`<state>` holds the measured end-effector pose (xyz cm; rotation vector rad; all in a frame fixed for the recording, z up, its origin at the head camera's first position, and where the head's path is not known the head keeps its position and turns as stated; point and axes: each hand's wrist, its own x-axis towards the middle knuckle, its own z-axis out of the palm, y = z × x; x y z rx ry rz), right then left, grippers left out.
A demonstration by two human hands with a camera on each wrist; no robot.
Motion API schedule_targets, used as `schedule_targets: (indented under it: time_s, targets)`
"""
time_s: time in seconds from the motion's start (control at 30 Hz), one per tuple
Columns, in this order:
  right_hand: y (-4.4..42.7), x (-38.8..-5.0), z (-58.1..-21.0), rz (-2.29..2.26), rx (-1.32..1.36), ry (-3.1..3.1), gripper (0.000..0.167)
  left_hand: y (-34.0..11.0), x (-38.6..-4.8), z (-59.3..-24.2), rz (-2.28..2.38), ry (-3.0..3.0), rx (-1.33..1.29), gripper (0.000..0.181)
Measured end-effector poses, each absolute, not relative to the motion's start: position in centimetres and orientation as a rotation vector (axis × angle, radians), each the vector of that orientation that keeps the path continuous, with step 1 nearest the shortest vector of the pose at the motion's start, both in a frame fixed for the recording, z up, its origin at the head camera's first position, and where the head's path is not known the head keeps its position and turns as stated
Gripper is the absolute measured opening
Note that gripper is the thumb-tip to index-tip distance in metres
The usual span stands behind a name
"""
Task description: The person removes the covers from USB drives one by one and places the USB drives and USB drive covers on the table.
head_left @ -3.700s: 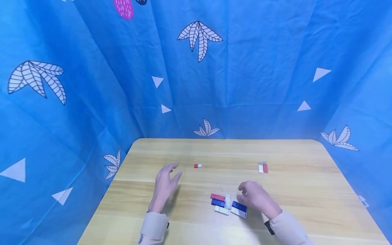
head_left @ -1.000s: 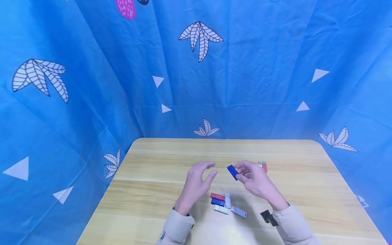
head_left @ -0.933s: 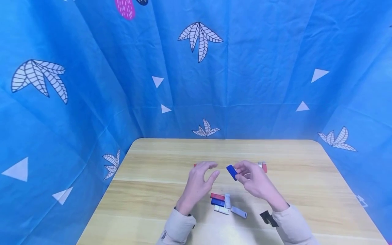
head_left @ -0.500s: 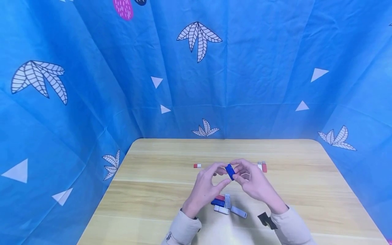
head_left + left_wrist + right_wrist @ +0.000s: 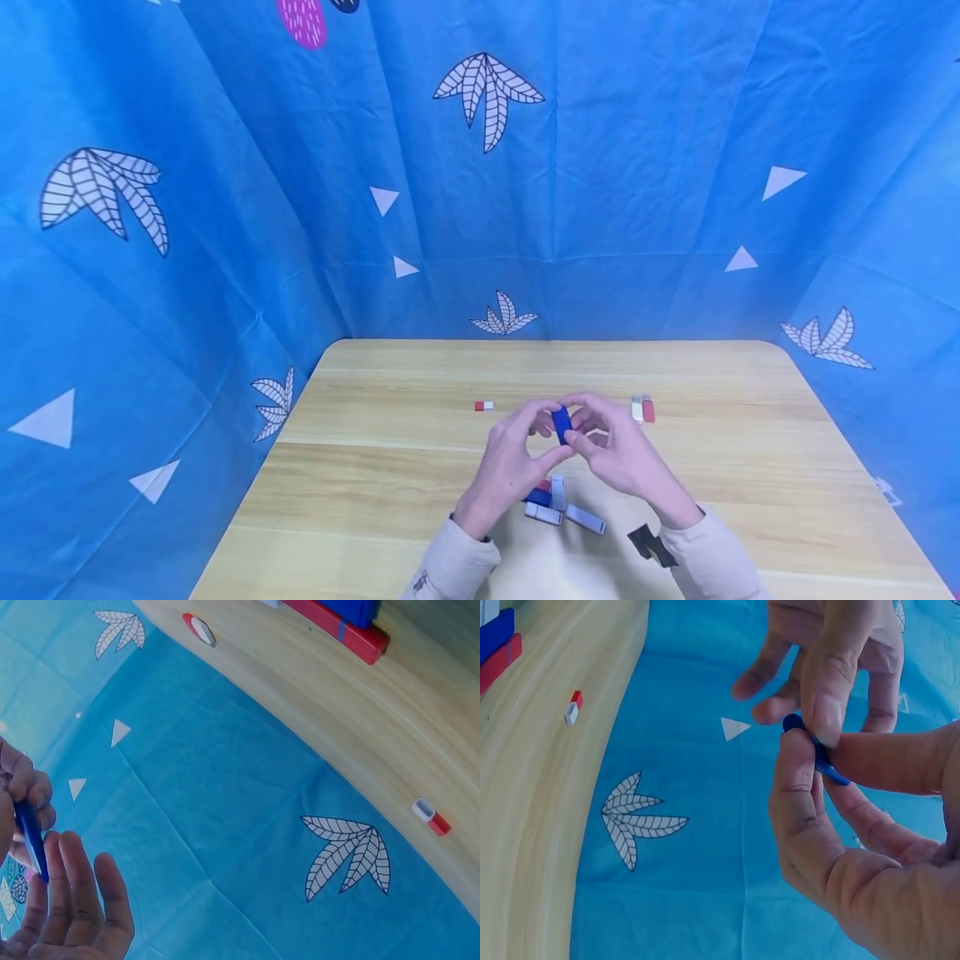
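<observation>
Above the table, both hands meet at a blue USB flash drive (image 5: 562, 425). My right hand (image 5: 626, 454) pinches it between thumb and fingers, as the right wrist view also shows. My left hand (image 5: 510, 462) has its thumb and index fingertip at the drive's ends, its other fingers stretched out in the left wrist view. Below lies a group of similar sticks: a red one (image 5: 543, 484) partly hidden by the left hand, a blue one (image 5: 538, 497), a white one (image 5: 543, 513), an upright pale one (image 5: 557, 492) and a slanted pale one (image 5: 585, 518).
Farther back on the wooden table (image 5: 420, 367) lie two small red and white pieces (image 5: 483, 406) end to end. Back right, a white stick (image 5: 637, 409) sits beside a red stick (image 5: 648, 408), both with silver tips. A blue patterned curtain (image 5: 630, 208) hangs around the table.
The right hand has picked the blue drive from the group and lifted it. My left hand has moved right, and its fingertips now touch the drive, which has turned more upright.
</observation>
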<state>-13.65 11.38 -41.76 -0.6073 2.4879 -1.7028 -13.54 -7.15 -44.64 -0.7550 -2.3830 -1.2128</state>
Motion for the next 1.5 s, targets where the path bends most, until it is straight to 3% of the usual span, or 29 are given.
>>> schedule_targets:
  time_s: [0.5, 0.77, 1.0, 1.5]
  targets:
    - [10.5, -13.6, -42.5, -1.833, -0.633, 2.463, 0.016, -7.0, -13.2, -44.7, -1.085, -2.354, -0.851, 0.042]
    - [10.8, -13.4, -42.6, -1.893, -0.517, 2.365, 0.013, -7.8, -13.4, -44.3, -1.094, -2.358, -0.936, 0.044]
    - [11.1, -13.1, -42.6, -1.848, -0.434, 2.396, 0.011, -8.8, -13.4, -43.5, -1.235, -2.408, -0.814, 0.029]
    - [10.0, -12.4, -43.7, -1.63, -0.716, 2.644, 0.009, -9.0, -13.6, -43.4, -1.45, -2.374, -0.735, 0.023]
